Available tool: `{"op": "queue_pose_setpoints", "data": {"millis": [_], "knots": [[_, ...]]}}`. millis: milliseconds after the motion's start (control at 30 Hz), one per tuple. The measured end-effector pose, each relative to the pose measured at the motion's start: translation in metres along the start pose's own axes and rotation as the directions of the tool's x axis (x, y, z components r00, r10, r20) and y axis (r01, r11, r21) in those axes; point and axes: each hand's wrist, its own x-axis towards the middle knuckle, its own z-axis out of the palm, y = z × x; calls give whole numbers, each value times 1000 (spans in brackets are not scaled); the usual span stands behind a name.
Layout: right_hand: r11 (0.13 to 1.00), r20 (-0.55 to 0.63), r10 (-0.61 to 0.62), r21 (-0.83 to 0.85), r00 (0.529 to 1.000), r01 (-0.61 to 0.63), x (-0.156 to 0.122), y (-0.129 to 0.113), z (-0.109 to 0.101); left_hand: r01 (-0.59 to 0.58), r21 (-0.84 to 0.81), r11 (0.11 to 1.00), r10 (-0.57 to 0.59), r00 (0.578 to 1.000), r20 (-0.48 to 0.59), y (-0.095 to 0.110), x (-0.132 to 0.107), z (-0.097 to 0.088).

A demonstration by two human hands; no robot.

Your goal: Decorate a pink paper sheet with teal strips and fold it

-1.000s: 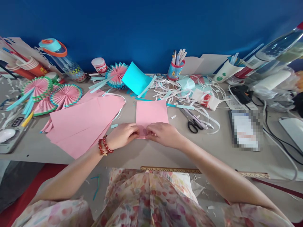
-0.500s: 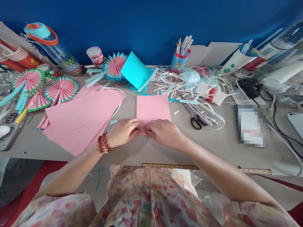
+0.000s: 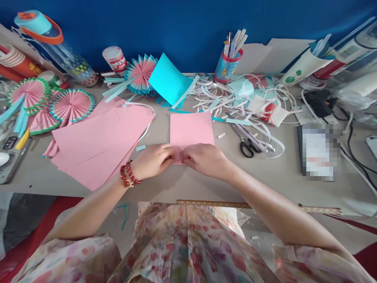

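A pink sheet of paper [image 3: 191,129] lies on the desk in front of me, its near edge under my fingers. My left hand [image 3: 154,160], with red beads at the wrist, pinches the left part of that edge. Close beside it, my right hand [image 3: 206,159] has curled fingers gripping the right part. A narrow fold seems to run along the near edge, but my hands cover much of it. Left of my hands are larger pink sheets [image 3: 97,137], overlapping in a loose pile. Black-handled scissors [image 3: 246,148] rest to the right.
Pleated paper rosettes [image 3: 72,105] lie at the left. A bright blue sheet [image 3: 169,78] and tangled paper strips [image 3: 212,94] fill the back. A pen cup [image 3: 226,67] stands behind them. Farther right are a blurred-out phone [image 3: 319,152], a black glue gun [image 3: 319,103] and cables.
The view has shifted slightly, so the desk things sit a little higher in it. Both hands keep their hold on the pink sheet's near edge, with hardly any movement.
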Motion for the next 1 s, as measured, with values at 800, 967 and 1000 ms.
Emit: {"op": "queue_pose_setpoints", "data": {"millis": [800, 967, 1000], "knots": [[982, -15, -142, 127, 990, 142, -13, 18, -4, -25, 27, 999, 26, 999, -39, 1, -4, 5], [984, -82, -106, 134, 991, 116, -24, 27, -1, -29, 4, 1000, 30, 998, -52, 1, -4, 4], [987, -88, -96, 122, 992, 106, -24, 27, 1, -30, 2, 1000, 30, 998, -48, 1, -3, 4]]}}
